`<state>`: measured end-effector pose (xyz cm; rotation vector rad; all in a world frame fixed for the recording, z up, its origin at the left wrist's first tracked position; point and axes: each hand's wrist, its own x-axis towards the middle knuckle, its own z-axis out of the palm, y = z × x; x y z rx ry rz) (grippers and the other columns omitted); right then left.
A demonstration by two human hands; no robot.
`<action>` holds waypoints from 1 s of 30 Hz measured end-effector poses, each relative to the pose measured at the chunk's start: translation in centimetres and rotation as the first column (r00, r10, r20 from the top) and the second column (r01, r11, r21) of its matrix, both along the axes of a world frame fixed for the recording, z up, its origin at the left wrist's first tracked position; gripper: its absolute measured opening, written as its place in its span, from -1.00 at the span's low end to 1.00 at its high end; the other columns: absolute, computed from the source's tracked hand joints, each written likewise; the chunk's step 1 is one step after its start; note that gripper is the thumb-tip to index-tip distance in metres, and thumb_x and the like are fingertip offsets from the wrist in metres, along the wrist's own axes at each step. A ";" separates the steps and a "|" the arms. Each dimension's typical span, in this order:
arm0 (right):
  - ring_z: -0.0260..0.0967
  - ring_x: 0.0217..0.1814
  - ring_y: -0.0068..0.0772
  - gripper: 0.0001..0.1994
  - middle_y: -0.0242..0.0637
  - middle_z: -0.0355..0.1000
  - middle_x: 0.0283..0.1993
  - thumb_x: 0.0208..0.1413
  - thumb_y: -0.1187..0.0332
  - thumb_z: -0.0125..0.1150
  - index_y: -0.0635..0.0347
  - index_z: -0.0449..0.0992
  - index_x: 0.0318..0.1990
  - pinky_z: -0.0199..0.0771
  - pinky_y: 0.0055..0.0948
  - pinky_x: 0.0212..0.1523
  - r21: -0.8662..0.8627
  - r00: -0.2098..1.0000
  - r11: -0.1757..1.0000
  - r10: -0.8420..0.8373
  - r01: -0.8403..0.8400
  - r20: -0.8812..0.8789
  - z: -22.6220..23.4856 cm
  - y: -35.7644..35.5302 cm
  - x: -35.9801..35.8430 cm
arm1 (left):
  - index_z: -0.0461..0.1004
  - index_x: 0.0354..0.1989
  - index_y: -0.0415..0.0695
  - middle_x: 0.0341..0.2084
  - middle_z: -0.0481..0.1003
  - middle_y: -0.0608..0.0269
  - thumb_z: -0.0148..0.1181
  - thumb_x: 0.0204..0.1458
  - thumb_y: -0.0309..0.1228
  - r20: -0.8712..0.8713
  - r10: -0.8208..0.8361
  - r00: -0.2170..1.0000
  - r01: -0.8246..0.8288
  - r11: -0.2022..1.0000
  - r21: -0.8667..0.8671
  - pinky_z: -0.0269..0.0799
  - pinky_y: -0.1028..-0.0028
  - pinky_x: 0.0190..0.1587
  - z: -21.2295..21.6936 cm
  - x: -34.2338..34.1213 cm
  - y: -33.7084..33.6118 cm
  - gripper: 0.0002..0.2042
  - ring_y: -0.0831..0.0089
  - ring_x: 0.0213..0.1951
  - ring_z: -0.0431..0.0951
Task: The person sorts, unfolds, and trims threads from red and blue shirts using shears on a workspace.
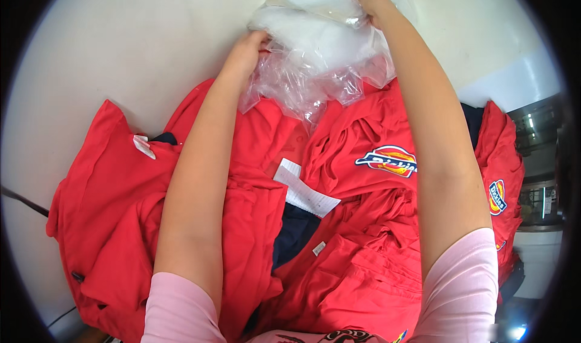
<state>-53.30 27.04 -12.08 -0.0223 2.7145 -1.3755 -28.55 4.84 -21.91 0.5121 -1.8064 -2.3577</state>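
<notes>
The crumpled clear plastic bag (321,52) is thin film, glossy, heavily creased, with bright glints along its folds; a white, soft-looking mass shows cloudy through it. The left hand (245,52) and the right hand (375,7) both grip this film. The pile of red cloth garments (357,264) is woven fabric, matt, wrinkled, with stitched seams. An oval multicoloured badge (387,160) on it looks smoother than the cloth. The white rectangular paper slip (302,191) is matt, flat and lightly folded. Dark navy cloth (293,234) beneath is matt. The pale cream tabletop (121,40) is smooth, with a dull, even sheen. The pink sleeves (463,288) are soft matt knit.
</notes>
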 end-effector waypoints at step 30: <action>0.39 0.35 -0.03 -0.37 0.20 0.22 0.44 0.19 0.51 0.08 0.37 0.14 0.44 0.45 -0.27 0.26 -0.359 0.814 0.926 -0.297 0.118 -0.498 -10.3 21.7 17.7 | 0.41 0.33 0.32 0.35 0.36 0.09 0.08 0.18 -0.50 -0.347 -0.284 0.894 -0.421 -0.266 -0.867 0.27 -0.47 0.23 3.5 -11.2 12.7 -0.46 -0.20 0.31 0.41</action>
